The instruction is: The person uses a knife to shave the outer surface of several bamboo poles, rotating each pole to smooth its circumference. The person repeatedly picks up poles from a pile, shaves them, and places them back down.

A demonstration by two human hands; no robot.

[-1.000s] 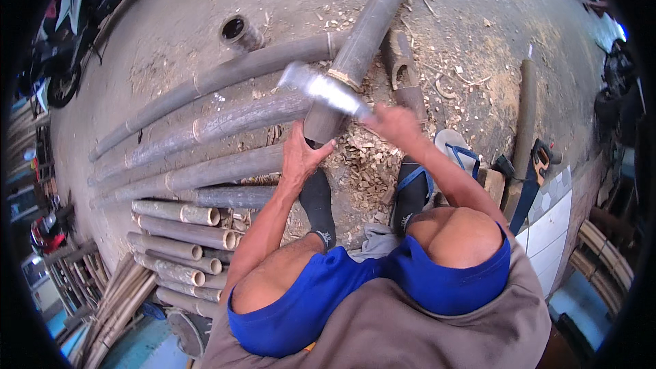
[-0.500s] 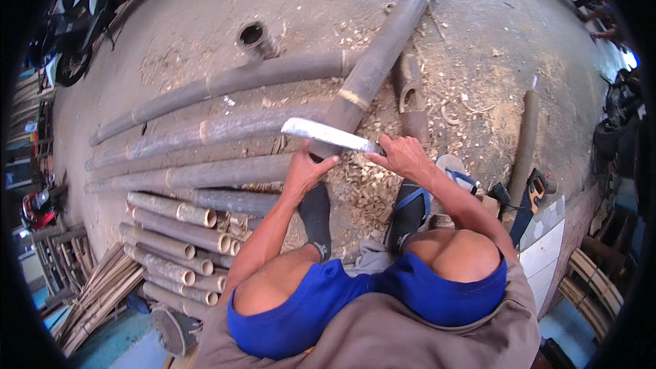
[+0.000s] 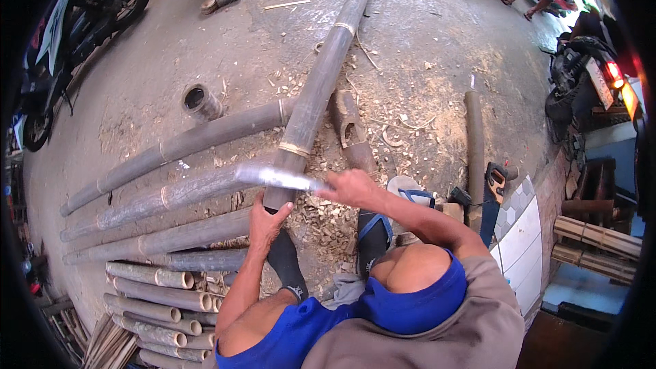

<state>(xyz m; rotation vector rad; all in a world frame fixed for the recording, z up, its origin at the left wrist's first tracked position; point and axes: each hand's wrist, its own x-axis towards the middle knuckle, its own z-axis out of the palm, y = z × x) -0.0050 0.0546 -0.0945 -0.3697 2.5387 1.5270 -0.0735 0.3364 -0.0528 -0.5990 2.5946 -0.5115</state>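
Observation:
A long dark bamboo pole (image 3: 318,96) slants away from between my feet, with a pale ring at each joint. My left hand (image 3: 265,225) is closed round its near end, thumb on the right side. Just above that hand, a machete's broad, silvery blade (image 3: 277,178) crosses over the pole, blurred by motion. My right hand (image 3: 352,188) grips the machete's handle to the right of the pole. Whether the blade touches the bamboo, I cannot tell. Beyond my right hand lies a bamboo piece with a hole cut in it (image 3: 350,128).
Several bamboo poles (image 3: 198,191) lie on the left, with cut lengths (image 3: 150,277) stacked nearer. A short tube (image 3: 198,101) stands upright. Wood chips (image 3: 403,154) litter the floor. On the right are a handsaw (image 3: 490,205) and a motorbike (image 3: 581,75); another motorbike (image 3: 102,14) stands far left.
My view has tilted up and turned right, bringing the right motorbike and a person's legs into sight. The machete blade, sharp before, is now blurred. My left hand stays at the pole's end.

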